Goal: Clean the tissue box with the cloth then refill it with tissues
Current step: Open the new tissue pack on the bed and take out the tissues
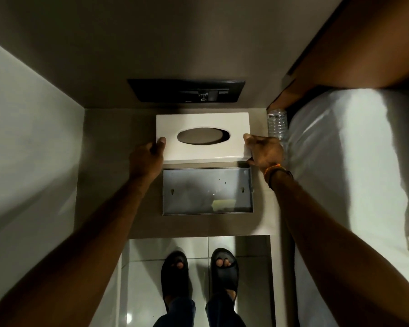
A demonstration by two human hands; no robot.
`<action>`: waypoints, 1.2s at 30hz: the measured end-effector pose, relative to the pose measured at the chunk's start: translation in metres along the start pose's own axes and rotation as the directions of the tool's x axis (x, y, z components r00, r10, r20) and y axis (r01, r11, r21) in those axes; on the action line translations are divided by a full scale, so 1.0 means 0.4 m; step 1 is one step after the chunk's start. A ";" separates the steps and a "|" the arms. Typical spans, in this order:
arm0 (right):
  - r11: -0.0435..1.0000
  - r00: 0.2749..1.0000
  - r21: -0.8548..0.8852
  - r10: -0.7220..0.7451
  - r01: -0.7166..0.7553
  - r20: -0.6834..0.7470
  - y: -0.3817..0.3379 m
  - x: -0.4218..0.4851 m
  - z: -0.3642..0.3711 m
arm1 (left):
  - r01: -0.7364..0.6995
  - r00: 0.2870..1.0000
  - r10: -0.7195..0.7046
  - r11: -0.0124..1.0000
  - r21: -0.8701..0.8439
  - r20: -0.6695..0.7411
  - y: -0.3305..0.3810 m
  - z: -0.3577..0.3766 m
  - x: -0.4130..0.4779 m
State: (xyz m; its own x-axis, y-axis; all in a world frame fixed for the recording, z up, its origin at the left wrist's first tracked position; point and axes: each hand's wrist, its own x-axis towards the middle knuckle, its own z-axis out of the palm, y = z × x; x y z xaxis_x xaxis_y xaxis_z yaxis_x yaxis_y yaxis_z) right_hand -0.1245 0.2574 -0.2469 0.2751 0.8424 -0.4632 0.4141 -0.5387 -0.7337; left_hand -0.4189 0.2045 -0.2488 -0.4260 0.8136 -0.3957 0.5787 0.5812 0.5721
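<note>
The white tissue box cover (203, 122) with an oval slot sits at the back of a small brown shelf (118, 185). My left hand (149, 159) grips its left end and my right hand (263, 149) grips its right end. Just in front of the cover lies the grey metal base tray (207, 190), open and facing up, with two keyhole slots and a small yellowish scrap near its front right. No tissues show through the oval slot. No cloth is in view.
A black switch panel (187, 92) is on the wall behind the shelf. A clear plastic bottle (278, 125) stands at the shelf's right edge beside a white bed (340, 161). A pale wall runs along the left. My sandalled feet (198, 272) stand on white tiles.
</note>
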 end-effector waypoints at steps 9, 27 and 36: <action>0.972 0.951 -0.099 -0.228 0.211 -0.207 -0.053 -0.247 -0.122 | -0.133 0.981 0.111 0.982 -0.136 -0.157 0.137 -0.024 -0.216; 0.996 0.567 0.080 0.044 0.040 -0.822 0.166 -0.807 -0.854 | -0.778 0.451 0.804 0.567 -0.271 0.387 0.711 0.268 -1.001; 0.810 0.395 0.554 0.581 -0.194 -0.711 0.489 -0.905 -1.095 | -0.955 -0.032 0.811 0.148 -0.258 0.585 0.805 0.525 -1.258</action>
State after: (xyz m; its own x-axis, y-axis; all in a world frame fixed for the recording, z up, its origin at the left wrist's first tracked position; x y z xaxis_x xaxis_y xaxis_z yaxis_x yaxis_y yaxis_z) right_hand 0.2370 -0.1575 -0.0051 0.9666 0.0124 -0.2560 -0.1988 -0.5942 -0.7794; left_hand 0.1278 -0.0146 -0.0161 0.8892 0.4539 0.0565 0.3133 -0.6944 0.6478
